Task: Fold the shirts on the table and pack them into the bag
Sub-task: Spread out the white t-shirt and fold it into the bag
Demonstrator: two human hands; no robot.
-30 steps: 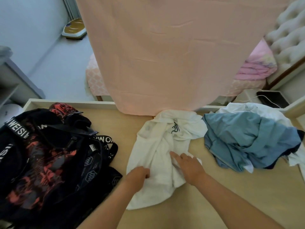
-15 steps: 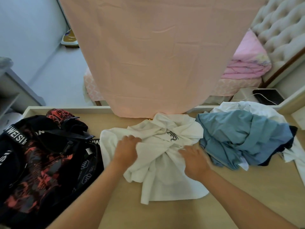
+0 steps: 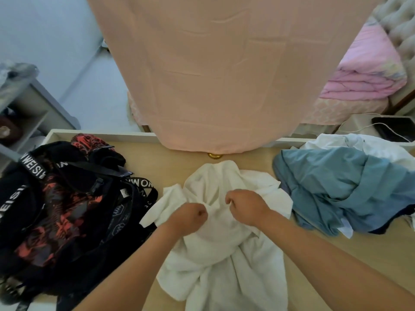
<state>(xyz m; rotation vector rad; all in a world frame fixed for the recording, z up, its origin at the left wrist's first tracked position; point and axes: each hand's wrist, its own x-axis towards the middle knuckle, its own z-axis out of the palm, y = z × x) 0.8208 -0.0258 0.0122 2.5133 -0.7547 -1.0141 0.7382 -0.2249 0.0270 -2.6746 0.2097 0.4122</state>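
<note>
Both grips, left hand (image 3: 188, 217) and right hand (image 3: 246, 206), clench white shirt (image 3: 224, 254) beside bag (image 3: 67, 207).

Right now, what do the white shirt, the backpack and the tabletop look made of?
White shirt: soft matte knit, probably cotton; deep limp folds.
Backpack: woven synthetic, likely nylon; printed webbing straps, plastic buckle.
Tabletop: pale wood-look, smooth, possibly laminate.

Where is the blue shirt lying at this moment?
In the head view the blue shirt lies crumpled on the right side of the table, partly over another white garment, just right of the white shirt under both hands.
</note>
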